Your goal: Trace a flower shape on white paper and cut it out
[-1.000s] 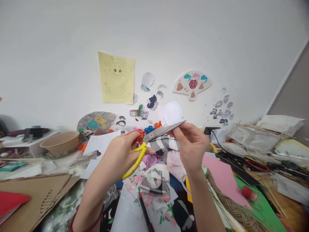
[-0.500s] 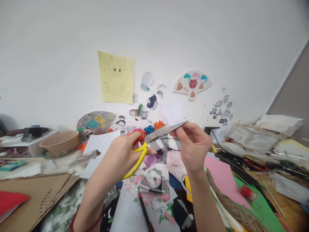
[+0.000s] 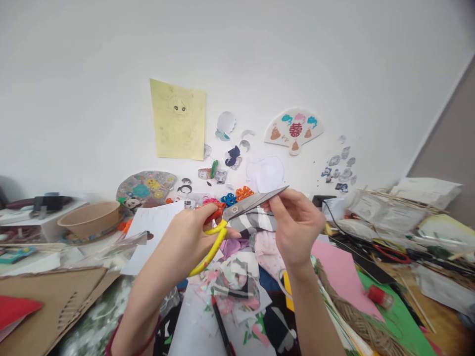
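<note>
My left hand (image 3: 183, 242) grips a pair of scissors (image 3: 211, 249) with yellow and orange handles, its fingers through the loops. The long steel blades lie nearly closed, and their tip points up and right. My right hand (image 3: 299, 227) is close to that tip, its fingers pinching a pale white paper cut-out (image 3: 265, 173) that stands just behind the blades. The fingers hide its lower edge, and the blades appear to touch it.
Below my hands lies a heap of paper scraps (image 3: 237, 282) with a black marker (image 3: 220, 324) beside it. A pink card (image 3: 336, 277) sits to the right, a kraft bowl (image 3: 89, 220) and cardboard sheet (image 3: 55, 301) to the left. Paper cut-outs cover the wall behind.
The white cut-out has shifted slightly right relative to the wall and looks paler. Both hands and the scissors have stayed almost still.
</note>
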Tool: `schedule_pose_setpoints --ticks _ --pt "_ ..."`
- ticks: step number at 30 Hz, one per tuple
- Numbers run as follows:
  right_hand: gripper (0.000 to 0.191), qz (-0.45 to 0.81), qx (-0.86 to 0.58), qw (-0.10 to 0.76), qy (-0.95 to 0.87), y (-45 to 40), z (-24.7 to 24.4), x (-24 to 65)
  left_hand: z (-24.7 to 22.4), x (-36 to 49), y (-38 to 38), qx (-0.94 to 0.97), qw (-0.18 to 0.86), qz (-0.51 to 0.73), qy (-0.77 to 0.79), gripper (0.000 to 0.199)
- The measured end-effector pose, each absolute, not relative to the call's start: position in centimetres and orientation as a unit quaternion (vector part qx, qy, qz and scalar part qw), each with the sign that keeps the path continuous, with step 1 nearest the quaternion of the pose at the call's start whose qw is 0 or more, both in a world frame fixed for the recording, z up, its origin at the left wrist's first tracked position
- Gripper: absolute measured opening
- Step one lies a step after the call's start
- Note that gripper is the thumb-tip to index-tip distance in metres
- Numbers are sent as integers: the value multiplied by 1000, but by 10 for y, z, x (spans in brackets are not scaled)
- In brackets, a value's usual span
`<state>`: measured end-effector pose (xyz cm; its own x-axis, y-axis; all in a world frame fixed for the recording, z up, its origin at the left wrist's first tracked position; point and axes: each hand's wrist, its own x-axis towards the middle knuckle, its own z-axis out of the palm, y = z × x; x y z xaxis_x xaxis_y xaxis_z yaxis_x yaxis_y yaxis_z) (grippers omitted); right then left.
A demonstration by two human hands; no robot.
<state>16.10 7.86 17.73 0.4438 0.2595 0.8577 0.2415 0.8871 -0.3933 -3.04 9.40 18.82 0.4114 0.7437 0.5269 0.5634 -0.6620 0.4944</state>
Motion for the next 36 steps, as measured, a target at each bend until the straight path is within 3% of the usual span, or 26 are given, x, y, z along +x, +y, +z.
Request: schedule_pose_setpoints --ticks 5,17,32,36 --pt "6 -15 -235 821 -520 80 177 158 188 -28 95 830 115 369 403 30" --pt "5 27 -221 799 -559 83 171 155 187 -30 100 836 -6 336 434 26" --pt "10 20 -217 781 -585 81 172 159 190 -20 96 837 39 326 437 34" --pt "10 -5 -225 772 -595 78 175 166 187 -11 98 836 91 354 409 39"
